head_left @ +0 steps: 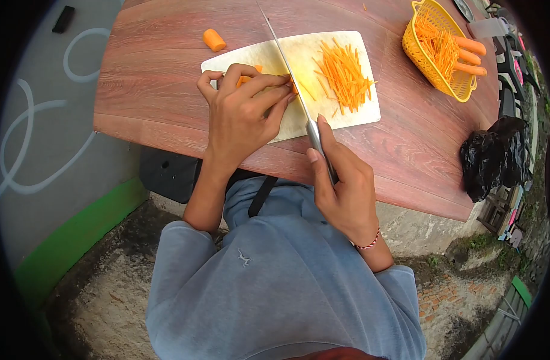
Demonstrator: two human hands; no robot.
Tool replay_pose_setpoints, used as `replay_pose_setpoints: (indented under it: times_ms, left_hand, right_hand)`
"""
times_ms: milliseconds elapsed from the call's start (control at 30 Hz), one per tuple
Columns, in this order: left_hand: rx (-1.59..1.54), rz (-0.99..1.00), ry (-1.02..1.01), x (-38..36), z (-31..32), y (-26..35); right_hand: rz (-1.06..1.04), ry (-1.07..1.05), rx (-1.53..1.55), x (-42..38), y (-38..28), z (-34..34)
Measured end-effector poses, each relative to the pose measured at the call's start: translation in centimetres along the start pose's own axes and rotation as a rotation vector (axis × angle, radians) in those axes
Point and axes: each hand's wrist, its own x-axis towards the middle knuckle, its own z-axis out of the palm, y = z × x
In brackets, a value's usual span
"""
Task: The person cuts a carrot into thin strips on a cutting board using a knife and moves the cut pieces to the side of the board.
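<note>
My right hand (pixel 344 186) is wrapped round the handle of a kitchen knife (pixel 291 67), its long blade pointing away from me over the white cutting board (pixel 275 55). On the board's left part, my left hand (pixel 245 108) presses a piece of carrot (pixel 295 89) with bent fingertips, right beside the blade. More orange carrot (pixel 245 78) shows partly under that hand, mostly hidden by the fingers. A pile of thin carrot strips (pixel 345 75) lies on the right side of the board. Beyond the board's left corner sits a carrot chunk (pixel 213 39).
A yellow plastic basket (pixel 414 53) at the far right of the wooden table (pixel 161 78) holds carrot strips and several whole carrots (pixel 470 57). A black plastic bag (pixel 497 156) is at the table's right edge. A black stool (pixel 167 174) stands below the left side.
</note>
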Motion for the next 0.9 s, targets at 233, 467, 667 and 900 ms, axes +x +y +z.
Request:
replay_pose_setpoints:
  times_ms: [233, 467, 667, 900]
  left_hand:
    - [0.016, 0.027, -0.008, 0.0, 0.1, -0.1]
    - [0.028, 0.036, -0.025, 0.1, 0.0, 0.2]
    - [0.054, 0.044, -0.014, 0.1, 0.1, 0.3]
    - [0.026, 0.065, -0.01, 0.2, 0.0, 0.3]
  right_hand:
    - [0.012, -0.044, -0.248, -0.8, -1.2, 0.9]
    - [-0.041, 0.01, -0.23, 2.7, -0.2, 1.8]
    - [-0.054, 0.023, -0.026, 1.8, 0.6, 0.1]
    - [0.127, -0.054, 0.116, 1.1, 0.5, -1.4]
